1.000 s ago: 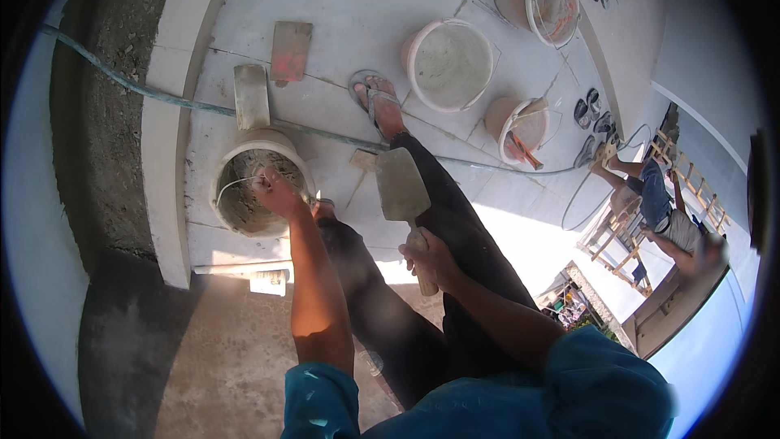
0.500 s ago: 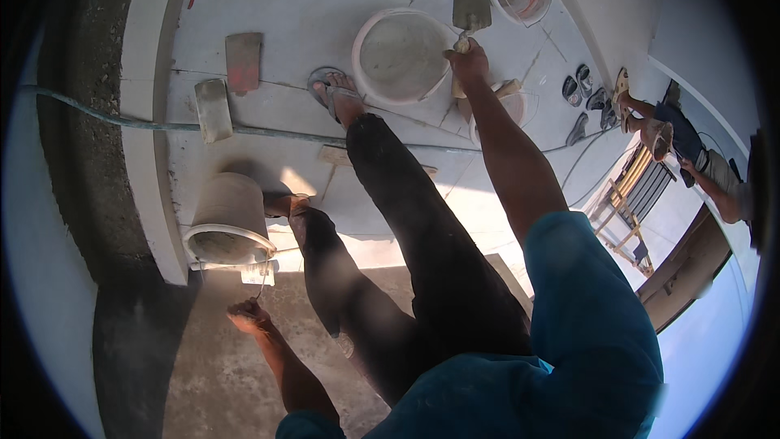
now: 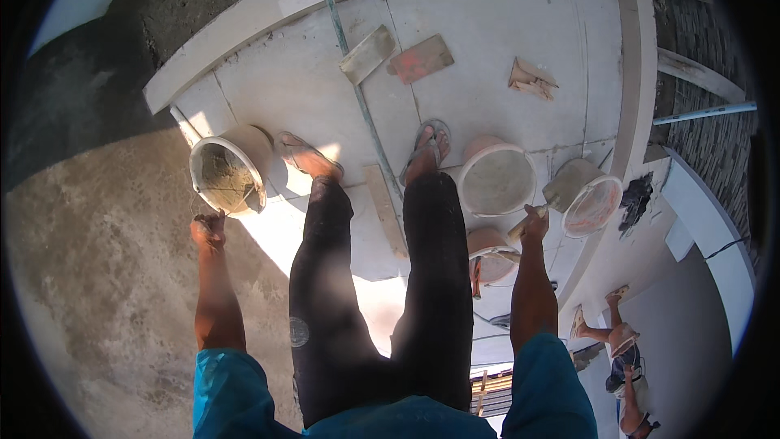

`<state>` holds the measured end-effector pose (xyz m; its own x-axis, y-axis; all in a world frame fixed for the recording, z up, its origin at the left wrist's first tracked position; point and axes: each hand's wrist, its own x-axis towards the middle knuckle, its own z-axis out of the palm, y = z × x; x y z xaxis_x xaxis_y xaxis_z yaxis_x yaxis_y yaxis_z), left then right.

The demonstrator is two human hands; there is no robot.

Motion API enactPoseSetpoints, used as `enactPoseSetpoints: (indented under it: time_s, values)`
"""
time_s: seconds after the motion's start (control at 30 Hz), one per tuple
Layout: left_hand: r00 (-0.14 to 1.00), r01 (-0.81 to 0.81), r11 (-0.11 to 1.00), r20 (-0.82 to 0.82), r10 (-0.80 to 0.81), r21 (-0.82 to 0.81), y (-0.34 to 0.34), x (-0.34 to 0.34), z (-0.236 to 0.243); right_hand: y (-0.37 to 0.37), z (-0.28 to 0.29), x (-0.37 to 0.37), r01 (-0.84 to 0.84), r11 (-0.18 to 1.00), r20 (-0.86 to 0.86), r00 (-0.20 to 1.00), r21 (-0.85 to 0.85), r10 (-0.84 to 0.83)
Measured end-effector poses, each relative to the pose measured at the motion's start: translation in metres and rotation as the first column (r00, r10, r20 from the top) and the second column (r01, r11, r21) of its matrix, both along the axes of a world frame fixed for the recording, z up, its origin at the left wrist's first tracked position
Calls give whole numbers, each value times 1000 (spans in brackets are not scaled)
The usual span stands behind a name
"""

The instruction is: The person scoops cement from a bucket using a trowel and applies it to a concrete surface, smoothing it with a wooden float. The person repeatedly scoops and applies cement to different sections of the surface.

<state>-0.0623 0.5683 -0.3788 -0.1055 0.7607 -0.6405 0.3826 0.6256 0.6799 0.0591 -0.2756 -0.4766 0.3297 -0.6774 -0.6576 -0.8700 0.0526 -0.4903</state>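
Bucket (image 3: 258, 143) is tilted at the left of the frame, its wire handle (image 3: 193, 205) inside the curled fingers of your left hand (image 3: 209, 230). Right of centre, your right hand (image 3: 535, 224) grips a trowel (image 3: 569, 184).

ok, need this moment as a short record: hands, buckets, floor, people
left hand: closed on the handle of a tilted bucket
tilted bucket holds: grey mix
right hand: gripping a trowel
other buckets: three, right of the feet
hose: green, running between the sandalled feet
floor: two flat plates, one stained red
co-worker: lower right of picture
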Motion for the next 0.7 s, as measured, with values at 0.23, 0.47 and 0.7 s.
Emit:
enactPoseSetpoints:
  time_s: [0.23, 0.47, 0.7]
  values:
    - [983, -174, 984, -48, 176, 36, 15, -75, -1, -40, -58, 19, -183, 983, -93, 979, 2, 182]
    - [979, -169, 984, -108, 174, 55, -30, -62, -15, 6, 12, 24, -96, 990, -82, 993, -104, 87]
    - [841, -148, 989, -529, 113, -24, -26, -107, -30, 74, 86, 58, -109, 987, 41, 994, 121, 105]
